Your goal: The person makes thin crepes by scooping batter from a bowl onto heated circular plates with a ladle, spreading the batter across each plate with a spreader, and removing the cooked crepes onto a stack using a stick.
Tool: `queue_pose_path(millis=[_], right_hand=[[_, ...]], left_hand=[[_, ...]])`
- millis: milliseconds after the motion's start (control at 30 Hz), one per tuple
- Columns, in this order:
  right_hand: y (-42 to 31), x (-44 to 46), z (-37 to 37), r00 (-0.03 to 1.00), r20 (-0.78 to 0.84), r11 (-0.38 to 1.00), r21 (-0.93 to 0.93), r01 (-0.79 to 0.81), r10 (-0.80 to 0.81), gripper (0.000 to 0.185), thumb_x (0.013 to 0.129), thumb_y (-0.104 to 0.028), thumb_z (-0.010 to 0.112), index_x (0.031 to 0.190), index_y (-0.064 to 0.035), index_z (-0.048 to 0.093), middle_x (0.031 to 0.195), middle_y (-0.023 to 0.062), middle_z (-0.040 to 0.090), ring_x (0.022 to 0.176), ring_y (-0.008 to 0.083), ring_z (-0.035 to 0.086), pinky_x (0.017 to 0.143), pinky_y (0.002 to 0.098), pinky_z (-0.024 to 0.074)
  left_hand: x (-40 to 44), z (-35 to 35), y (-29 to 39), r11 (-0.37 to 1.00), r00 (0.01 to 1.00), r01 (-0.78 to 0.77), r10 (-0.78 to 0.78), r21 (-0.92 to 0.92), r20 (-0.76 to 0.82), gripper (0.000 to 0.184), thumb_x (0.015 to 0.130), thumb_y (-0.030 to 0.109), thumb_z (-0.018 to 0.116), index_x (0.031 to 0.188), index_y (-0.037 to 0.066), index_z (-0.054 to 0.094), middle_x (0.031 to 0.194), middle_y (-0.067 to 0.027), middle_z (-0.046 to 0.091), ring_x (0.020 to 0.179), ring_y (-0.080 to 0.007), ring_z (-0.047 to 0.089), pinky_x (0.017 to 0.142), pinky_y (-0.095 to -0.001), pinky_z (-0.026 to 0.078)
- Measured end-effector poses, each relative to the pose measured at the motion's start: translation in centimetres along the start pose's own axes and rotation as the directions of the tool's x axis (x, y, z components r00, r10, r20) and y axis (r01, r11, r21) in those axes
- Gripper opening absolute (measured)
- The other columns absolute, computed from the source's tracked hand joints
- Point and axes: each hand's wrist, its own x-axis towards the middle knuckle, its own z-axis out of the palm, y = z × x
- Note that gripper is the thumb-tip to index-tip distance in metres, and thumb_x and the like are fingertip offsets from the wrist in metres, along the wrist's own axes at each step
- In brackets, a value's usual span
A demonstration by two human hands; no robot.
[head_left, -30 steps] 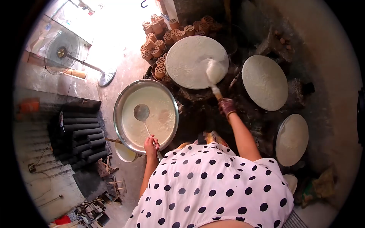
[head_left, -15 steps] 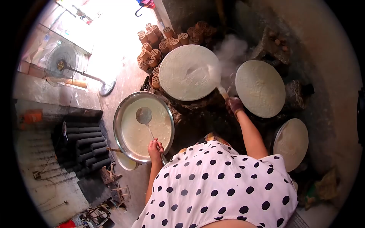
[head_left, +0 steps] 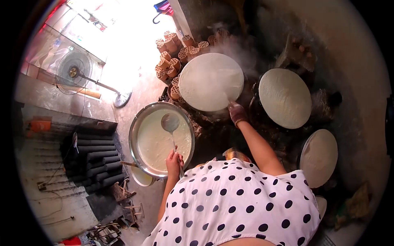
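Note:
My left hand (head_left: 174, 163) is closed around the long handle of a ladle (head_left: 170, 123). The ladle's round bowl is above a large metal basin (head_left: 135, 153) of creamy white batter (head_left: 158, 141). My gloved right hand (head_left: 237, 112) is at the near right edge of a steaming round white surface (head_left: 209, 82). Its fingers look closed; haze blurs what is between them. A second pale round surface (head_left: 285, 98) lies to the right of this hand, and a third (head_left: 319, 158) is nearer my body.
Pierced brown cylinders (head_left: 170, 44) are piled behind the steaming surface. At the left stand a fan (head_left: 74, 72) and a stack of black cylinders (head_left: 98, 158). A pale round container (head_left: 141, 177) sits partly beneath the basin. A rough block (head_left: 297, 55) is at the back right.
My right hand has moved left and slightly nearer me, to the steaming surface's edge. The light handle it held no longer shows clearly. That surface looks smoother. My left hand keeps the ladle over the basin.

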Motion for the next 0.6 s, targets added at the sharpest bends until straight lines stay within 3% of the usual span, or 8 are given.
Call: queue_pose_path(millis=[67, 100, 200, 333, 400, 467, 533, 600], right_hand=[[0.1, 0.9, -0.9, 0.957, 0.17, 0.971, 0.014, 0.238, -0.237, 0.039, 0.088, -0.036, 0.05, 0.12, -0.0157, 0.06, 0.104, 0.0187, 0.063, 0.099, 0.0368, 0.059, 0.087, 0.0446, 0.0456], [-0.2, 0.5, -2.9, 0.894, 0.008, 0.884, -0.15, 0.443, -0.447, 0.038, 0.089, -0.035, 0.05, 0.116, -0.0118, 0.062, 0.105, 0.0187, 0.064, 0.099, 0.0376, 0.059, 0.086, 0.0437, 0.046], [0.5, 0.4, -3.3, 0.973, -0.062, 0.943, 0.267, -0.198, 0.222, 0.031, 0.09, -0.024, 0.052, 0.114, -0.0077, 0.063, 0.105, 0.0185, 0.065, 0.096, 0.0322, 0.062, 0.084, 0.0386, 0.0473], [2.8, 3.0, 0.3, 0.99, 0.12, 0.894, 0.448, 0.008, -0.069, 0.031, 0.091, -0.021, 0.053, 0.117, -0.0074, 0.061, 0.107, 0.0166, 0.066, 0.097, 0.027, 0.062, 0.085, 0.0349, 0.0466], [-0.6, 3.4, -3.4, 1.0, 0.024, 0.999, 0.054, -0.007, 0.005, 0.034, 0.092, -0.022, 0.053, 0.121, -0.0043, 0.058, 0.113, 0.016, 0.064, 0.104, 0.0249, 0.06, 0.089, 0.0331, 0.0445], [4.3, 6.4, 1.0, 0.981, -0.161, 0.947, 0.286, 0.148, -0.105, 0.036, 0.092, -0.018, 0.052, 0.124, -0.0016, 0.055, 0.12, 0.0134, 0.061, 0.11, 0.0255, 0.056, 0.092, 0.0329, 0.0426], [6.3, 7.0, 2.3, 0.968, 0.232, 0.648, 0.753, -0.119, -0.092, 0.036, 0.093, -0.017, 0.052, 0.126, -0.0017, 0.054, 0.123, 0.0094, 0.059, 0.106, 0.0222, 0.056, 0.091, 0.0298, 0.0426], [7.8, 4.8, 1.1, 0.923, 0.259, 0.707, 0.707, 0.02, -0.285, 0.037, 0.093, -0.022, 0.053, 0.125, -0.0035, 0.055, 0.115, 0.0057, 0.062, 0.096, 0.0188, 0.058, 0.082, 0.0295, 0.0454]], left_hand=[[0.2, 0.0, 0.3, 0.999, 0.996, 0.037, -0.036, -0.012, 0.085, 0.039, 0.095, 0.011, 0.043, 0.133, 0.002, 0.043, 0.063, -0.0032, 0.051, 0.042, -0.0097, 0.044, 0.039, -0.021, 0.036], [0.1, 0.3, 0.8, 0.998, 0.994, 0.055, -0.055, 0.002, 0.099, 0.04, 0.095, 0.01, 0.043, 0.133, 0.002, 0.043, 0.063, -0.0032, 0.051, 0.042, -0.0094, 0.044, 0.039, -0.0205, 0.036], [-0.3, 0.7, 2.1, 0.995, 0.981, 0.059, -0.073, 0.083, 0.177, 0.039, 0.095, 0.011, 0.042, 0.133, 0.001, 0.042, 0.064, -0.0027, 0.05, 0.042, -0.0087, 0.044, 0.039, -0.0199, 0.036], [0.2, 2.0, 2.8, 0.984, 0.948, 0.139, -0.165, 0.113, 0.271, 0.041, 0.097, 0.014, 0.04, 0.136, 0.0, 0.04, 0.064, 0.0004, 0.047, 0.041, -0.0069, 0.04, 0.038, -0.0196, 0.033], [0.7, 3.2, 4.1, 0.988, 0.928, 0.133, -0.153, 0.083, 0.339, 0.041, 0.097, 0.014, 0.04, 0.135, 0.001, 0.041, 0.064, 0.0001, 0.048, 0.04, -0.0075, 0.041, 0.037, -0.0198, 0.033], [1.5, 4.9, 5.4, 0.992, 0.9, 0.124, -0.126, 0.032, 0.416, 0.04, 0.096, 0.015, 0.041, 0.134, 0.002, 0.042, 0.063, -0.0002, 0.048, 0.039, -0.0082, 0.041, 0.035, -0.0204, 0.033], [4.2, 6.7, 6.9, 0.993, 0.89, 0.096, -0.114, 0.063, 0.441, 0.04, 0.096, 0.015, 0.042, 0.134, 0.002, 0.043, 0.063, -0.0004, 0.047, 0.037, -0.0086, 0.041, 0.034, -0.021, 0.033], [7.8, 8.9, 7.8, 0.99, 0.891, 0.049, -0.103, 0.132, 0.443, 0.036, 0.095, 0.014, 0.042, 0.129, 0.003, 0.047, 0.062, -0.0011, 0.048, 0.037, -0.0092, 0.042, 0.034, -0.0216, 0.034]])
